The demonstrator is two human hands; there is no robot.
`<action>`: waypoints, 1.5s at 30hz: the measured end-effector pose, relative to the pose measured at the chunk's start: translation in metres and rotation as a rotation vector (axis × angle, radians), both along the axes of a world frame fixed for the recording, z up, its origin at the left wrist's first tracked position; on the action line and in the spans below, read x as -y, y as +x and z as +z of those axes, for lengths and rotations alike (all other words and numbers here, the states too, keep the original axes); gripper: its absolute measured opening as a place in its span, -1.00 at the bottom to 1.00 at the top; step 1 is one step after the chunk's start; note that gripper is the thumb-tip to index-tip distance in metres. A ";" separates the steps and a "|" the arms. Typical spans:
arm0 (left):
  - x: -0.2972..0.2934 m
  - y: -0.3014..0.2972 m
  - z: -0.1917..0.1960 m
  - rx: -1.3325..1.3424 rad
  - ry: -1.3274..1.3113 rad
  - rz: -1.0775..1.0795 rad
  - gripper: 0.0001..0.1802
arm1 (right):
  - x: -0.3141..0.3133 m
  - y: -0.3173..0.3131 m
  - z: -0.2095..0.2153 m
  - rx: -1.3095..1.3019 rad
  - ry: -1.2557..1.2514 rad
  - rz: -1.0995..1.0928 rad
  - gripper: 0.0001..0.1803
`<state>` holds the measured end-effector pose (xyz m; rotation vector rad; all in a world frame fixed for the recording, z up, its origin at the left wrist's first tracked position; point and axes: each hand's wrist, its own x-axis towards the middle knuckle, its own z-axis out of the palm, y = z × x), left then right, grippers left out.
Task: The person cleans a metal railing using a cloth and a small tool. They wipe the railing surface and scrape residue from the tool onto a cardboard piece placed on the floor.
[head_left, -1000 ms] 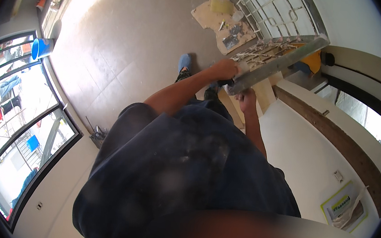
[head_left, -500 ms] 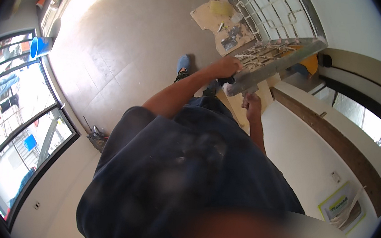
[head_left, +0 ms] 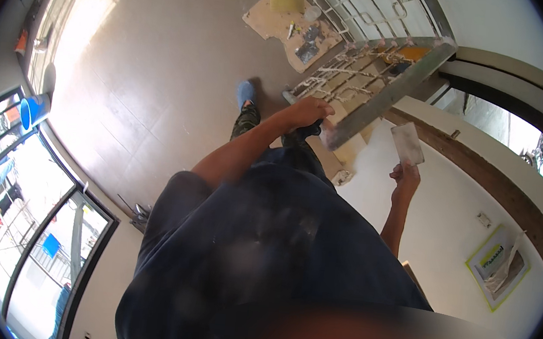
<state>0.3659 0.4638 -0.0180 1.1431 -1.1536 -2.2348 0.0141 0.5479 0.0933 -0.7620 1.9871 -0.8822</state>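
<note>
Grey-white and flat, a scraper blade point(head_left: 408, 143) stood upright near the white wall point(head_left: 450, 219), pinched at its lower edge by the fingers of the right hand point(head_left: 405, 180). Just to its left, the left hand point(head_left: 306, 111) lay on the paint-spattered ladder point(head_left: 371, 81), fingers curled over its top end. Below the ladder a blue shoe point(head_left: 245, 93) stood on the brown floor point(head_left: 148, 92), with a stained sheet point(head_left: 286, 20) farther off.

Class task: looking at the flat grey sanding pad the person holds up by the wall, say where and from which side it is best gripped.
Grip the sanding pad at its lower edge, coming from below, as the right hand does. The pad is a thin flat rectangle held upright, so pinching the bottom leaves its face free toward the white wall.
</note>
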 end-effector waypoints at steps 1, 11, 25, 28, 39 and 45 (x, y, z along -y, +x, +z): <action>0.001 0.014 0.003 -0.013 0.061 0.013 -0.54 | 0.008 0.020 0.010 0.032 -0.016 0.007 -0.70; 0.049 0.124 0.093 -0.033 0.071 0.304 -0.30 | 0.088 0.238 0.000 -0.258 -0.179 0.697 -0.79; 0.222 0.165 0.105 0.292 -0.369 -0.019 -0.07 | 0.242 0.311 -0.013 0.509 -0.060 0.485 -0.33; 0.294 0.165 0.098 0.319 -0.445 -0.133 -0.04 | 0.283 0.318 -0.033 0.459 -0.162 0.487 -0.35; 0.396 0.179 0.042 0.041 0.012 -0.297 -0.30 | 0.343 0.345 -0.064 0.654 -0.207 0.023 -0.18; 0.452 0.203 -0.017 0.144 -0.025 -0.574 -0.51 | 0.348 0.389 -0.103 0.642 -0.136 -0.335 -0.14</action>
